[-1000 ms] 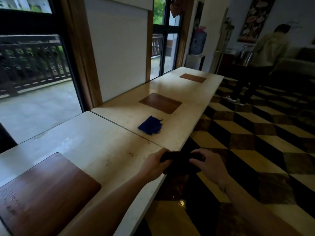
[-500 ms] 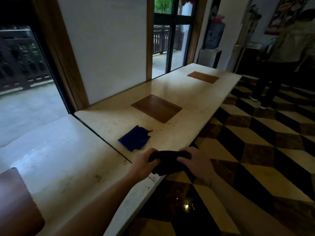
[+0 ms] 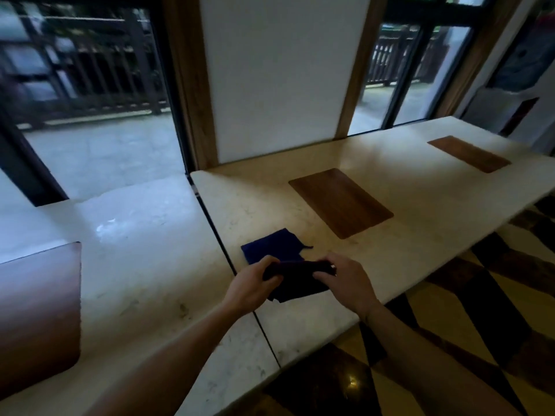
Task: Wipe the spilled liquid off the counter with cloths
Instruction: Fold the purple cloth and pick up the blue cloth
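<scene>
Holding a dark cloth (image 3: 295,282) stretched between them, both hands sit low over the tabletop (image 3: 150,265), likely readying it for a wiping stroke. The left hand (image 3: 255,283) curls round the cloth's left end; the right hand (image 3: 342,280) pinches the right end, so the fabric hangs taut and partly folded just above the surface. A blue cloth (image 3: 271,246) lies flat just behind them, touching the tabletop beside the seam between slabs, perhaps parked over a wet patch. Any spill is too faint to make out. Counted: two cloths, two hands, and three brown inset panels, the leftmost (image 3: 39,310), a middle one (image 3: 341,202) and a far one (image 3: 468,153).
</scene>
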The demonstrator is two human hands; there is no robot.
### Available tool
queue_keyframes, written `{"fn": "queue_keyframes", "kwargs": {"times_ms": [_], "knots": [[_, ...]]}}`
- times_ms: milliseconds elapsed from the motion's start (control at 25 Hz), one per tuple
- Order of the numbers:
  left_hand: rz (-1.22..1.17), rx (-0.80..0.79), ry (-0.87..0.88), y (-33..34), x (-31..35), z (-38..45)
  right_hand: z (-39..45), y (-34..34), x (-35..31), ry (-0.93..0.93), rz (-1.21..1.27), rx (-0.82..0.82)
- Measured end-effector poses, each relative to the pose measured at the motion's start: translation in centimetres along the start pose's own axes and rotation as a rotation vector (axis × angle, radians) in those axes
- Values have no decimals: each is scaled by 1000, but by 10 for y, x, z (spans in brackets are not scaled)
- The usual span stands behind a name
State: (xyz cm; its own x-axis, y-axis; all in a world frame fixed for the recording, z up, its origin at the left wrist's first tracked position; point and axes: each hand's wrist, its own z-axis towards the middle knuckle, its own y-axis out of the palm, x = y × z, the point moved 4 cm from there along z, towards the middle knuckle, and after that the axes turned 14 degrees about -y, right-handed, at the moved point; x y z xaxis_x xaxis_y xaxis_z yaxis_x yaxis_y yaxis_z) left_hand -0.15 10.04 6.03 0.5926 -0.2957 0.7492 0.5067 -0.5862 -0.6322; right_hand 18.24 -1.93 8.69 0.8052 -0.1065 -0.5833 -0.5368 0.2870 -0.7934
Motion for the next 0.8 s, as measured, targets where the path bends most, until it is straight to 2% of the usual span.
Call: {"fn": "queue_keyframes", "kwargs": {"times_ms": [240, 560, 800], "knots": [[3, 76, -89, -6, -11, 40, 73, 12, 21, -70, -33, -124], [-1, 203, -292, -11, -37, 39, 127, 49, 29, -273, -5, -306], [6, 348, -434, 12, -12, 29, 143, 45, 54, -484, 8, -390]]}}
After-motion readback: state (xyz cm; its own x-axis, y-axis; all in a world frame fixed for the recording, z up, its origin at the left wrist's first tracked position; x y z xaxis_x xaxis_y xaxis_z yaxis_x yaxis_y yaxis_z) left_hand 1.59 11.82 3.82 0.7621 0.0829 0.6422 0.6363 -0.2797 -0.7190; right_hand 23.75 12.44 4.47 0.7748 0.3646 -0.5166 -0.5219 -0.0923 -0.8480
